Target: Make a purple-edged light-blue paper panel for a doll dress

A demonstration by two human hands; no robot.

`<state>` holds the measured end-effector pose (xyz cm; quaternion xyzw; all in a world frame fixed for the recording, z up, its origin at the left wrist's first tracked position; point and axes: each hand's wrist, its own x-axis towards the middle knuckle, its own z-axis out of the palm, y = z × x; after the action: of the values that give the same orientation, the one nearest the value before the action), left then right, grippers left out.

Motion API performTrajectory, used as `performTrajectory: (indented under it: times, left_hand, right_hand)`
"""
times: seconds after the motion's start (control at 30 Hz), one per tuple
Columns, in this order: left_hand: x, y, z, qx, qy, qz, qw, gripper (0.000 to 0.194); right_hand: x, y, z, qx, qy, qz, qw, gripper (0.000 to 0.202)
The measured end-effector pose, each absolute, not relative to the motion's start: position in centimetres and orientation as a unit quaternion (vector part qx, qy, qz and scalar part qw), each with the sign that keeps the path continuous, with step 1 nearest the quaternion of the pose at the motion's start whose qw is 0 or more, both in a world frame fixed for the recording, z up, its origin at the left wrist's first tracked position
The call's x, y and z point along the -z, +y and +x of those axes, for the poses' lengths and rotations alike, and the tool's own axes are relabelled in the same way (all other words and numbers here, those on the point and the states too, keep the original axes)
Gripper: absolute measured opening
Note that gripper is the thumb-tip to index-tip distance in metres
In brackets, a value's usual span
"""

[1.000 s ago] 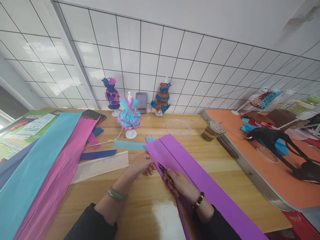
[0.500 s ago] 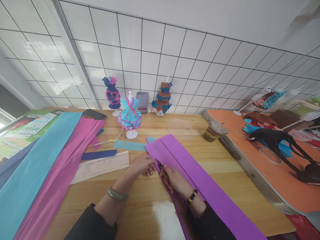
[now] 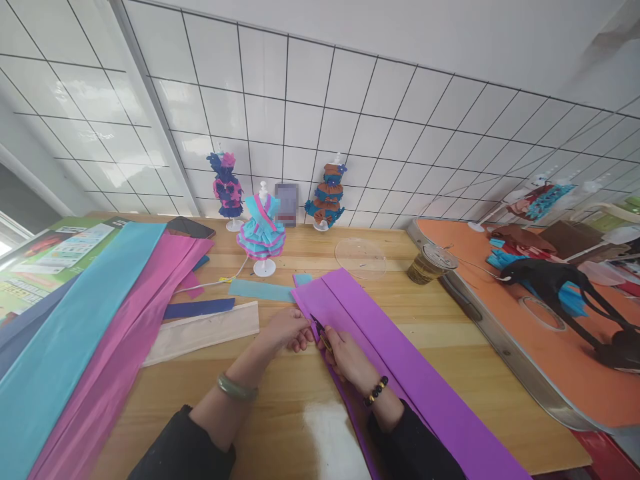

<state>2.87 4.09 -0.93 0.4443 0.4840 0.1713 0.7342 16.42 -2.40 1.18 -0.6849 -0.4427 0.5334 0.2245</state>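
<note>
A long folded sheet of purple paper (image 3: pixel 395 353) lies slantwise across the wooden table. My right hand (image 3: pixel 347 353) is closed round the handles of small scissors (image 3: pixel 319 327), whose dark blades rest at the left edge of the purple paper. My left hand (image 3: pixel 290 330) has curled fingers, the thumb and forefinger pinching that same edge beside the blade tips. Left of my left hand lie a cream strip (image 3: pixel 205 332), a dark blue strip (image 3: pixel 200 308) and a light teal strip (image 3: pixel 261 291).
Pink paper (image 3: pixel 125 320) and light blue paper (image 3: pixel 95 320) cover the left side. Behind stand dressed mini mannequins (image 3: pixel 261 230). A clear disc (image 3: pixel 361 259) and a lidded cup (image 3: pixel 431 263) are at the back right, beside an orange table (image 3: pixel 500 300).
My right hand and the scissors have moved slightly up and left along the paper's edge. My left hand has hardly moved. The view has shifted a little.
</note>
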Motion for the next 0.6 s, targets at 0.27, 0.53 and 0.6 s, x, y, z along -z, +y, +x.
performTrajectory:
  times: [0.27,0.53,0.6]
  left_hand:
    - [0.7,4.0,2.8,-0.176,0.487,0.432,0.738,0.018]
    - [0.4,4.0,2.7,-0.183,0.484,0.422,0.745,0.015]
    - [0.5,4.0,2.7,-0.184,0.483,0.420,0.746,0.015]
  right_hand:
    - [0.0,-2.2,16.6,-0.462,-0.508,-0.689,0.231,0.045]
    - [0.3,-2.3,16.6,-0.425,-0.538,-0.693,0.220,0.046]
    - [0.3,-2.3,16.6,-0.418,-0.544,-0.694,0.219,0.046]
